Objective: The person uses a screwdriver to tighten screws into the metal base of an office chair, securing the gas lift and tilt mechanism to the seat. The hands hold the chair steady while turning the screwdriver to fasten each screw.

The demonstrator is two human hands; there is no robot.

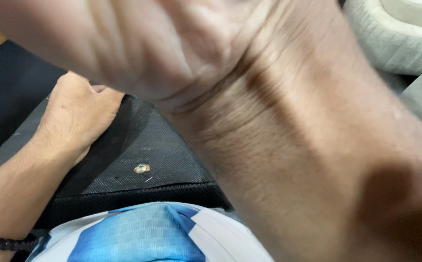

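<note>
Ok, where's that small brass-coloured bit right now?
In the head view the small brass-coloured bit lies on the black mat, lower centre-left, just right of the left hand and above the blue-and-white shirt.

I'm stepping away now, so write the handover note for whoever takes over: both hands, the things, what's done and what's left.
Left hand: resting knuckles-up on the black mesh mat, fingers curled under; whether it grips anything is hidden.
Right hand: raised close to the camera, blurred, fingers out of frame; wrist fills the view.
Things: a small metal piece lies loose on the mat, untouched. A white tyre sits top right.
Done or left: the view settles neither.
</note>
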